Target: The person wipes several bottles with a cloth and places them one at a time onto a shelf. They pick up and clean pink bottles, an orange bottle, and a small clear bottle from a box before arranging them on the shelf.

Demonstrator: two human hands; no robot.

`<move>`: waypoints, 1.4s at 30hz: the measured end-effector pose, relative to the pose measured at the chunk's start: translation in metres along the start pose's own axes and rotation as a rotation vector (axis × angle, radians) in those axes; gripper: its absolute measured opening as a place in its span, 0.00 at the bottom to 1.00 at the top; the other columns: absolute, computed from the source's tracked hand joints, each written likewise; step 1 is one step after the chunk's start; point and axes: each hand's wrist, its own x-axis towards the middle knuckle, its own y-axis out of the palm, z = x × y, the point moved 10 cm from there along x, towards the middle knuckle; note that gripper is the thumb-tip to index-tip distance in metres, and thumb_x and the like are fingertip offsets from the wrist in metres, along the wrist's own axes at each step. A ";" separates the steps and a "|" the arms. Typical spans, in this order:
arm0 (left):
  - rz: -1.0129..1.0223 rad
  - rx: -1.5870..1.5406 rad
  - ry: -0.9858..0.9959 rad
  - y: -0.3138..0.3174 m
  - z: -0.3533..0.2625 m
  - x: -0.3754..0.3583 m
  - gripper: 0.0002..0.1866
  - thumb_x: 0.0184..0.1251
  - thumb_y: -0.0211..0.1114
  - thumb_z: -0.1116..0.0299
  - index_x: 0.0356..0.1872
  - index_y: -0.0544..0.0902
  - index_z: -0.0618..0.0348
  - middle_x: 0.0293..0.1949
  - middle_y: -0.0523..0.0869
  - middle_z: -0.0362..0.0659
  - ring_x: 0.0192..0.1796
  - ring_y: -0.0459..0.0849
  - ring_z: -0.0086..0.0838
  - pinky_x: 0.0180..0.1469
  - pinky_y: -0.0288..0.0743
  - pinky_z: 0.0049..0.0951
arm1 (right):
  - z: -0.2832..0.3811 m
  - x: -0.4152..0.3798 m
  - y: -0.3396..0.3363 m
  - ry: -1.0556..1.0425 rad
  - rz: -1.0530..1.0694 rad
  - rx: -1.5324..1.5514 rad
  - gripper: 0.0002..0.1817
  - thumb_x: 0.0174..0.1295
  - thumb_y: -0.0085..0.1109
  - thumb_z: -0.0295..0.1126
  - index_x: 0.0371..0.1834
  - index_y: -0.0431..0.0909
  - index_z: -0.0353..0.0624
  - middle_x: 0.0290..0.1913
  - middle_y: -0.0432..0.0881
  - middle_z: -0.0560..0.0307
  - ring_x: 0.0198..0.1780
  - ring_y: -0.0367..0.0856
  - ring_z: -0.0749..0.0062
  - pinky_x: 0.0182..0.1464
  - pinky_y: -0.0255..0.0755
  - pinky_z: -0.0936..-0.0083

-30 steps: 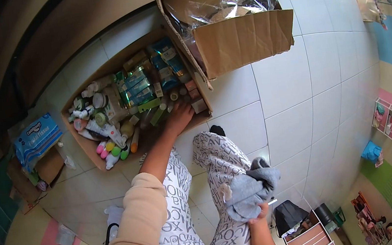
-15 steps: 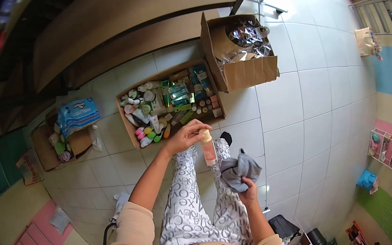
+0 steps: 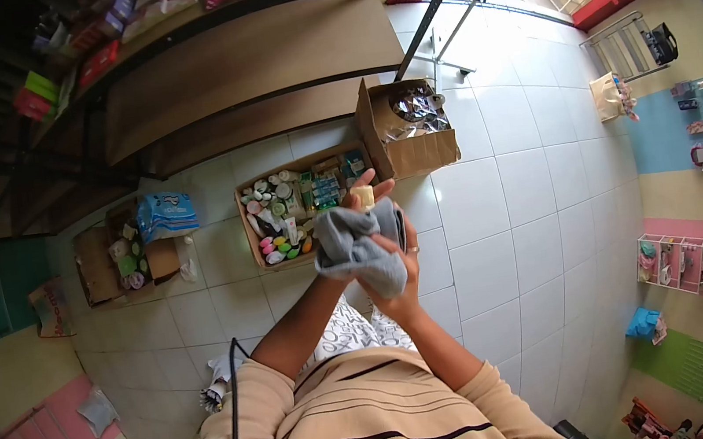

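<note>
A crumpled grey cloth (image 3: 360, 249) is wrapped over the front of a small bottle, whose pale yellow cap (image 3: 364, 197) sticks out above it. The bottle's body is hidden by the cloth. My left hand (image 3: 360, 184) is mostly behind the cloth, its fingertips showing around the cap as it holds the bottle. From the right, my right hand (image 3: 402, 279) grips the cloth and presses it against the bottle. Beyond both hands, an open carton (image 3: 253, 250) on the floor holds several tubes, jars and small boxes.
A taller cardboard box (image 3: 423, 154) with shiny foil packs adjoins the carton. Farther left stand another open box (image 3: 96, 266) and a blue pack (image 3: 166, 215). Wooden shelves (image 3: 251, 64) with dark metal edges rise at the back. A black cable (image 3: 233, 413) hangs beside my left arm.
My right hand has brought the grey cloth up and left onto the bottle. The bottle, upright and uncovered before, is now mostly covered. My view has tilted up, showing more of the shelves.
</note>
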 end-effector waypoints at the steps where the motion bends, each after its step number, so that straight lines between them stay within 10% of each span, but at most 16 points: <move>1: 0.016 0.026 0.045 0.002 -0.008 0.001 0.27 0.64 0.50 0.54 0.61 0.59 0.55 0.57 0.67 0.49 0.55 0.69 0.34 0.56 0.65 0.31 | 0.002 0.006 0.002 0.002 0.002 0.011 0.25 0.38 0.68 0.33 0.44 0.75 0.43 0.57 0.60 0.35 0.62 0.57 0.43 0.59 0.57 0.62; 2: 0.013 0.064 0.062 0.004 -0.012 0.000 0.27 0.63 0.51 0.54 0.60 0.60 0.55 0.57 0.67 0.48 0.55 0.69 0.32 0.57 0.64 0.29 | 0.012 0.014 -0.003 0.004 -0.041 0.054 0.16 0.39 0.66 0.30 0.34 0.78 0.39 0.46 0.74 0.51 0.55 0.62 0.46 0.57 0.56 0.58; 12: -0.221 0.646 -0.220 -0.061 0.055 -0.075 0.23 0.65 0.45 0.52 0.54 0.64 0.57 0.51 0.71 0.40 0.49 0.73 0.23 0.43 0.73 0.26 | -0.043 -0.032 0.001 0.226 -0.175 0.204 0.18 0.45 0.63 0.26 0.41 0.75 0.34 0.42 0.75 0.51 0.45 0.73 0.65 0.48 0.65 0.75; 17: -0.030 0.386 -0.822 -0.034 0.118 -0.132 0.30 0.60 0.47 0.42 0.49 0.65 0.60 0.19 0.74 0.43 0.15 0.76 0.26 0.14 0.73 0.26 | -0.097 -0.082 -0.031 0.582 -0.271 0.334 0.16 0.48 0.61 0.24 0.41 0.73 0.32 0.40 0.76 0.53 0.38 0.76 0.70 0.40 0.70 0.79; 20: 0.041 0.520 -0.785 -0.022 0.115 -0.144 0.30 0.60 0.42 0.39 0.44 0.70 0.58 0.14 0.71 0.40 0.15 0.74 0.26 0.20 0.75 0.29 | -0.093 -0.081 -0.059 0.707 -0.583 0.731 0.16 0.53 0.57 0.27 0.44 0.71 0.31 0.42 0.75 0.53 0.40 0.76 0.72 0.41 0.71 0.77; 26: -0.168 -0.115 -0.739 -0.063 0.110 -0.132 0.24 0.56 0.51 0.50 0.47 0.68 0.59 0.35 0.77 0.42 0.38 0.78 0.27 0.42 0.73 0.27 | 0.001 -0.108 -0.026 0.095 -0.014 -0.082 0.16 0.42 0.62 0.29 0.38 0.78 0.41 0.55 0.68 0.45 0.56 0.66 0.52 0.57 0.59 0.64; 28: 0.115 0.235 -0.416 -0.050 0.085 -0.136 0.24 0.56 0.52 0.63 0.55 0.62 0.59 0.49 0.69 0.42 0.49 0.72 0.25 0.52 0.67 0.26 | 0.048 -0.112 0.022 -0.204 0.298 -0.380 0.14 0.39 0.63 0.31 0.32 0.80 0.41 0.58 0.64 0.46 0.62 0.57 0.49 0.61 0.55 0.60; 30: 0.283 0.196 -0.234 -0.017 0.059 -0.138 0.27 0.57 0.52 0.68 0.59 0.58 0.60 0.53 0.67 0.43 0.54 0.69 0.24 0.56 0.65 0.24 | 0.037 -0.108 0.017 -0.120 0.170 -0.350 0.13 0.39 0.63 0.31 0.31 0.80 0.42 0.58 0.65 0.51 0.62 0.56 0.47 0.61 0.54 0.60; 31: 0.411 -0.225 -0.261 -0.011 0.069 -0.124 0.28 0.55 0.53 0.69 0.59 0.59 0.62 0.52 0.68 0.44 0.53 0.69 0.22 0.54 0.68 0.21 | 0.028 -0.102 0.013 -0.080 0.100 -0.338 0.13 0.39 0.63 0.31 0.31 0.80 0.41 0.59 0.64 0.51 0.62 0.56 0.47 0.61 0.53 0.60; 35: 0.136 0.285 -0.503 -0.038 0.099 -0.140 0.14 0.64 0.48 0.57 0.36 0.67 0.59 0.12 0.71 0.39 0.10 0.70 0.22 0.11 0.65 0.20 | -0.032 -0.094 -0.016 0.343 -0.119 0.053 0.17 0.46 0.61 0.30 0.40 0.75 0.37 0.47 0.74 0.48 0.54 0.68 0.60 0.54 0.63 0.70; 39: 0.238 0.378 -0.513 -0.004 0.100 -0.153 0.22 0.66 0.43 0.49 0.42 0.68 0.60 0.16 0.69 0.36 0.14 0.68 0.16 0.14 0.62 0.15 | -0.102 -0.130 -0.037 0.839 -0.614 0.857 0.18 0.55 0.53 0.28 0.49 0.68 0.35 0.45 0.74 0.53 0.44 0.75 0.69 0.45 0.70 0.78; 42: 0.201 0.304 -0.463 -0.019 0.092 -0.144 0.21 0.67 0.42 0.51 0.45 0.67 0.60 0.19 0.71 0.36 0.18 0.69 0.15 0.16 0.64 0.15 | -0.070 -0.137 -0.050 0.687 -0.501 0.658 0.21 0.55 0.54 0.31 0.52 0.66 0.35 0.48 0.72 0.53 0.47 0.74 0.70 0.49 0.67 0.77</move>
